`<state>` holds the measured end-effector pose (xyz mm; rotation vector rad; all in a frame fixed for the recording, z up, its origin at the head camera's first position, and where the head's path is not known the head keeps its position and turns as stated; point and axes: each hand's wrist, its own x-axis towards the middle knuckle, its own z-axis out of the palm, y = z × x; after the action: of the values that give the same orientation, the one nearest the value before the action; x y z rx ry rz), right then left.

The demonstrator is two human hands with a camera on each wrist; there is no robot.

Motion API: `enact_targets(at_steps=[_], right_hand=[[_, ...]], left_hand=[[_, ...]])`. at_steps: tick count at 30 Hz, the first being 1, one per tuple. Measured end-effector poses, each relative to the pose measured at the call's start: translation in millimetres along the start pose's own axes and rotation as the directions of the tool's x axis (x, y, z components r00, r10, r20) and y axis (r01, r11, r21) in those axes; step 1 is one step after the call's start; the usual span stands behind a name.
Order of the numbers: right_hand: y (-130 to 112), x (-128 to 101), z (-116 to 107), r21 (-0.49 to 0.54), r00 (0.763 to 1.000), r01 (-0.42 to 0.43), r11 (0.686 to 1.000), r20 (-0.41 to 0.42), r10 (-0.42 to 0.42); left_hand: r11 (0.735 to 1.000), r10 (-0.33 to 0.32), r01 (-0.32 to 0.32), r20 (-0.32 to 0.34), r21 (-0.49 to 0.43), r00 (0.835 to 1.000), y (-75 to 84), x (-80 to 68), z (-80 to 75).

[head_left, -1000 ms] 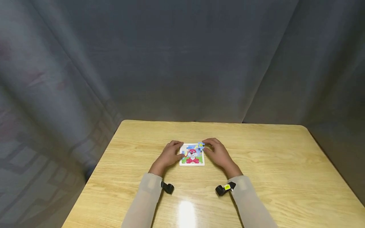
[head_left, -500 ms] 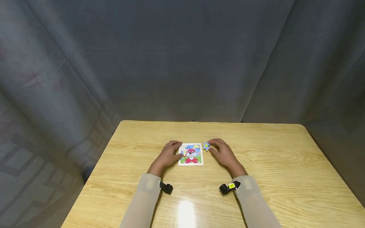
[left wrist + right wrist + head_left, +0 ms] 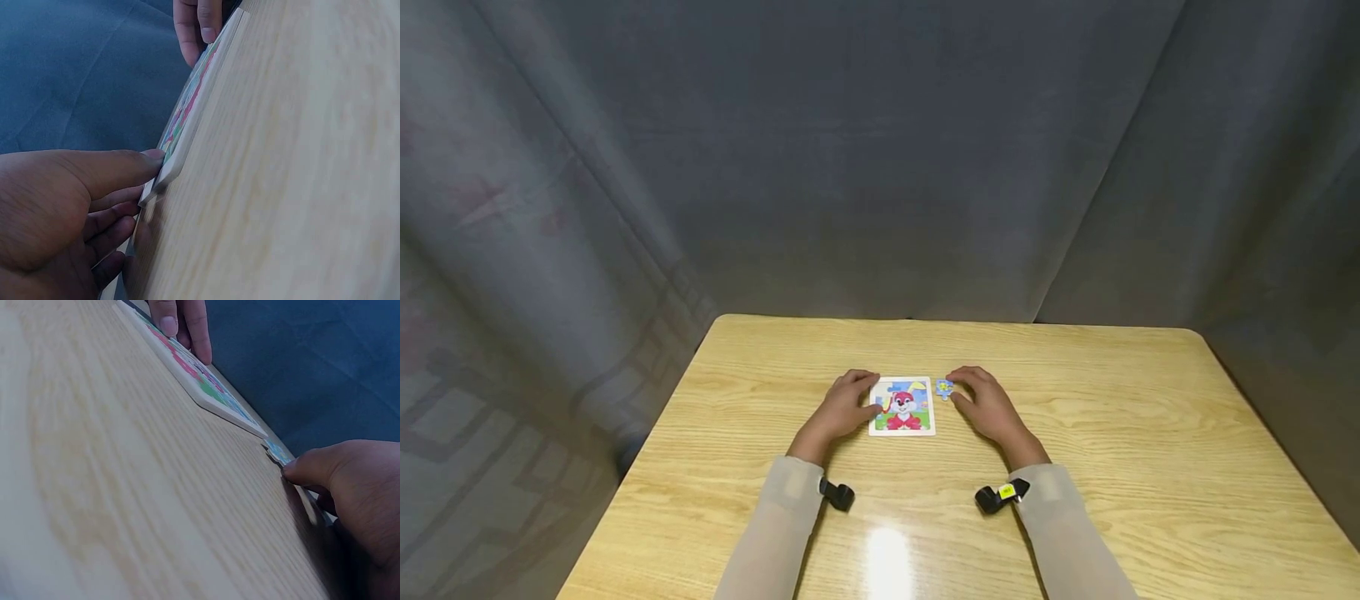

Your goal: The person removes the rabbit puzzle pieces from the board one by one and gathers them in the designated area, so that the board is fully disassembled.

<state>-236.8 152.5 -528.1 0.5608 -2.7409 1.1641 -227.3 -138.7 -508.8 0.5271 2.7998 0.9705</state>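
We saw the left hand [image 3: 842,406] pinching the left edge of the puzzle [image 3: 904,410], flat on the desk [image 3: 1135,450]. The right hand [image 3: 989,407] pinched a piece [image 3: 943,387] just beside the puzzle's right side. Both looked light and stiff (thin knobs might snap), so we judged edges best to hold.

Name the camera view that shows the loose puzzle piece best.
The head view: it looks down on the piece, showing its outline and yellow print. The right wrist view catches it at a shallow slant, at the right hand. I cannot make it out in the left wrist view.
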Motion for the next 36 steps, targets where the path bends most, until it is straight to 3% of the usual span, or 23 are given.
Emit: enact_targets(at_steps=[36], right_hand=[[-3.4,-0.9,-0.9,0.025,0.999,-0.032,0.999,-0.016,0.033]], left_hand=[[1.000,0.006,-0.005,-0.002,0.014,1.000,-1.7,0.4,0.7]])
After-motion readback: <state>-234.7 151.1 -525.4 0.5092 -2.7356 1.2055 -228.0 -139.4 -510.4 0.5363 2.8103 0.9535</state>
